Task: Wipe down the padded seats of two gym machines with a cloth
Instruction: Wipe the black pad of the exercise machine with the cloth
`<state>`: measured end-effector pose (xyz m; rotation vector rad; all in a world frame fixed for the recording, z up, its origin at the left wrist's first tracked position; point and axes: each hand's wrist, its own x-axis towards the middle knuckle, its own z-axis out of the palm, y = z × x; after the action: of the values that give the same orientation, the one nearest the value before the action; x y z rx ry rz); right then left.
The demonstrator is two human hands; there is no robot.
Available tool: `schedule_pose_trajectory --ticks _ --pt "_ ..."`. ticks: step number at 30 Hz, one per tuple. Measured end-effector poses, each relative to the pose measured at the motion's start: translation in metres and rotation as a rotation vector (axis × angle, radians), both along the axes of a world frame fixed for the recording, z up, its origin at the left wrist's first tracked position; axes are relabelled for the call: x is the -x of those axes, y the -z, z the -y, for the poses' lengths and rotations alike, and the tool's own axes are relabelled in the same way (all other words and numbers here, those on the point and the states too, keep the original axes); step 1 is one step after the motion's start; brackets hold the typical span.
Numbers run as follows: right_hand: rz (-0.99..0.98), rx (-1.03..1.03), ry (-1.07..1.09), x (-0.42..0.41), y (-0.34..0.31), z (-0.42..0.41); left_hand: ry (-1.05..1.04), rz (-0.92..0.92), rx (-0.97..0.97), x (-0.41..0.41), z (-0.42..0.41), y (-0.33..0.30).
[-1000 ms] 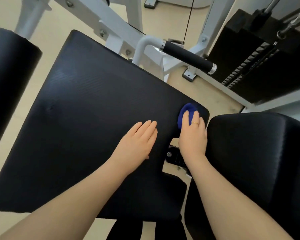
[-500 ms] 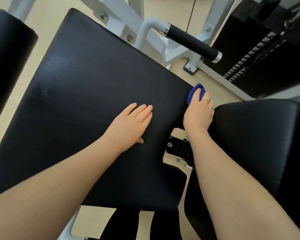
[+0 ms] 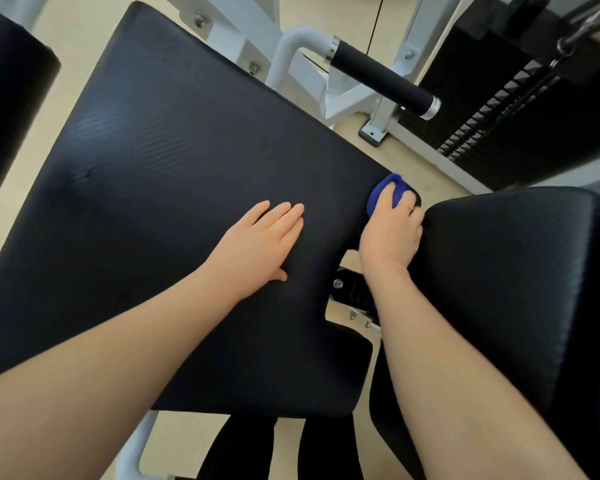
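Pale beige flooring (image 3: pixel 84 32) shows around the white steel frame (image 3: pixel 312 74) of a gym machine, with a black foam-covered handle bar (image 3: pixel 381 79) and a stack of dark weight plates (image 3: pixel 520 109) at the upper right, partly cut off by the picture edge. Across the middle lies the large black ribbed padded seat (image 3: pixel 174 188), its long axis running from lower left to upper right. A second black padded cushion (image 3: pixel 520 278) stands just beside it on the right, running out of view. Most of the small blue cloth (image 3: pixel 381 194) is hidden under the right hand (image 3: pixel 390 233), whose fingers curl over it and press it onto the seat's far right corner. The left hand (image 3: pixel 257 244) rests flat on the seat, fingers straight and together, near the right hand but apart from it. A black roller pad (image 3: pixel 11 109) at far left is cropped.
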<state>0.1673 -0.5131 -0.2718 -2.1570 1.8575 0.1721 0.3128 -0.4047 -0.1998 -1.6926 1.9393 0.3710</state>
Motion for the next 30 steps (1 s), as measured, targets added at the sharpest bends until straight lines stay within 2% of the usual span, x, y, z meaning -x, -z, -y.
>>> schedule_pose_trajectory --ticks 3,6,10,15,19,24,26,30 --pt "0.016 -0.035 -0.121 0.011 -0.009 -0.040 -0.006 0.006 -0.019 0.001 0.002 -0.002" --pt "-0.011 0.019 -0.189 0.009 -0.005 -0.010 0.000 0.006 -0.020 0.000 0.003 -0.002" --pt "-0.019 0.038 -0.133 -0.002 0.003 0.036 -0.013 0.027 -0.011 0.002 0.002 0.004" --pt "-0.031 0.019 -0.121 0.007 0.000 0.010 -0.063 0.021 -0.021 0.008 0.002 0.001" --pt "0.058 -0.027 -0.144 0.013 -0.004 -0.014 -0.087 0.006 -0.023 0.011 0.005 0.000" --pt "0.198 0.009 -0.011 -0.011 0.002 0.048 -0.084 0.011 -0.007 0.007 0.001 0.006" --pt "0.236 0.020 -0.017 -0.014 -0.003 0.040 -0.090 0.002 -0.015 0.006 0.000 0.005" --pt "0.358 0.011 -0.313 -0.015 -0.016 -0.042 -0.114 -0.011 -0.026 0.008 0.003 0.003"
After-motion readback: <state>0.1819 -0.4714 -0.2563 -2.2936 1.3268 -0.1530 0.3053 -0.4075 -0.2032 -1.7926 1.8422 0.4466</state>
